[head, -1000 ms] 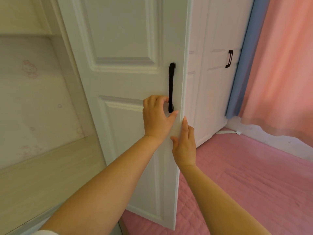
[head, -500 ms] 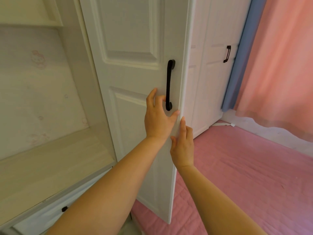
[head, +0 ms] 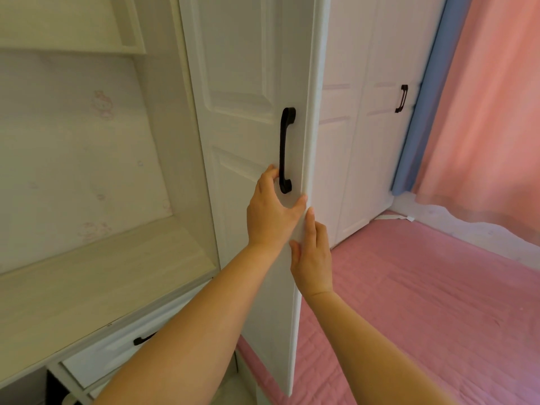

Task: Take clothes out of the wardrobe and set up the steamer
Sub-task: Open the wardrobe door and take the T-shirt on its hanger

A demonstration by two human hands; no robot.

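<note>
The white panelled wardrobe door (head: 248,83) stands partly open, its free edge turned toward me. A black bar handle (head: 285,150) is fixed near that edge. My left hand (head: 271,211) rests on the door face just left of the handle's lower end, with its thumb reaching to the door edge. My right hand (head: 312,258) holds the door edge below it, thumb on the front and fingers along and behind the edge. No clothes or steamer are in view.
An open shelf niche (head: 102,273) with pale patterned wallpaper lies to the left, with a white drawer (head: 122,352) under it. Another closed wardrobe door (head: 380,141) with a black handle is behind. Pink bedding (head: 423,302), a blue curtain (head: 423,112) and a pink curtain (head: 491,112) are to the right.
The door has swung further open. My left hand's fingers have come off the handle and now lie on the door face. My right hand stays on the door edge.
</note>
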